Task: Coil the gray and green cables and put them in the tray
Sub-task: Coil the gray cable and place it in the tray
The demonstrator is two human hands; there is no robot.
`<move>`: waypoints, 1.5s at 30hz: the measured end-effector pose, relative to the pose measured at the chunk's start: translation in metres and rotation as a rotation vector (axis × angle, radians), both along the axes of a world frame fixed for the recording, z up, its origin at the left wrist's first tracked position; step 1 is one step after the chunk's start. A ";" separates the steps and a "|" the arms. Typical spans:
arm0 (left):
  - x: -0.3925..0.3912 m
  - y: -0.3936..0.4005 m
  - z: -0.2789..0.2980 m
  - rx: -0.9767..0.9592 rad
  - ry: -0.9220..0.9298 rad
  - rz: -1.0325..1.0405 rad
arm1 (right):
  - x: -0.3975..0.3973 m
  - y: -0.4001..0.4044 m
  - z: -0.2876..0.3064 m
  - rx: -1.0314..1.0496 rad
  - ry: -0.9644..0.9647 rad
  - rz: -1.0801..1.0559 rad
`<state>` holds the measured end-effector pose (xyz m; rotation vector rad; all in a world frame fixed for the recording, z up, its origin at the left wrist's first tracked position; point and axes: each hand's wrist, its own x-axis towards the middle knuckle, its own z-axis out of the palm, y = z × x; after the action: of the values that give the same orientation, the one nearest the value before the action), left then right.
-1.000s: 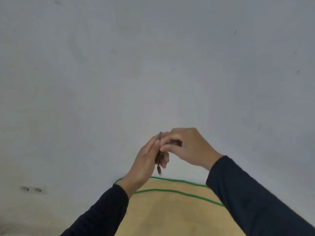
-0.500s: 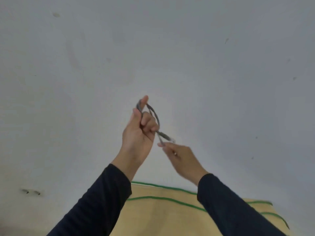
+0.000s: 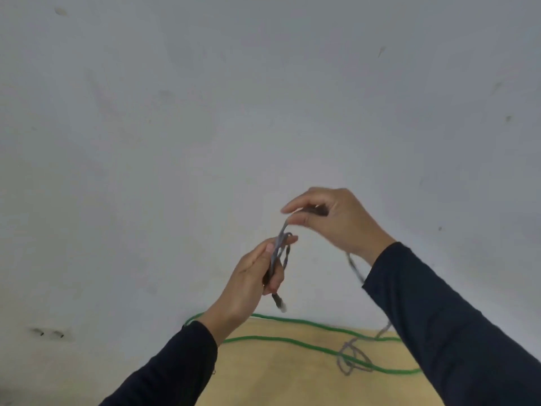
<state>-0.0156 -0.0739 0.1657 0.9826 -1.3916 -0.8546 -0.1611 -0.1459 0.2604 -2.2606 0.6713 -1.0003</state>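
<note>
My left hand (image 3: pixel 251 276) grips a small bundle of loops of the gray cable (image 3: pixel 279 247) in front of the wall, and the cable's plug end dangles below the fist. My right hand (image 3: pixel 333 221), higher and to the right, pinches the same gray cable and holds it taut toward the left hand. The rest of the gray cable trails down behind my right sleeve to a loose tangle on the wooden table (image 3: pixel 278 376). The green cable (image 3: pixel 292 341) lies in long curves across the table's far edge. No tray is in view.
A plain pale wall (image 3: pixel 263 112) fills most of the view right behind the table. A small wall fitting (image 3: pixel 49 334) sits low on the left. Dark sleeves cover both of my forearms.
My right hand rose from below the left hand to above and right of it, drawing gray cable along. My left hand dropped lower with its loops. More of the table and gray tangle shows.
</note>
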 end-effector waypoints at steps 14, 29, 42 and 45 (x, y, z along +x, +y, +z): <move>0.036 -0.027 0.069 -0.256 0.554 0.048 | 0.026 0.007 -0.088 0.039 0.174 -0.041; 0.013 -0.001 0.012 -0.045 0.045 -0.045 | 0.011 -0.002 -0.019 0.073 -0.031 0.046; 0.006 -0.001 0.048 -0.075 0.663 -0.320 | 0.014 -0.016 -0.050 0.241 -0.281 -0.089; 0.012 -0.010 0.070 -0.192 0.756 -0.208 | 0.022 -0.006 -0.071 0.118 -0.092 -0.124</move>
<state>-0.0034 -0.0841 0.2358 0.3004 -0.8973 -1.0770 -0.1386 -0.1520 0.1890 -2.0787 0.8166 -1.0867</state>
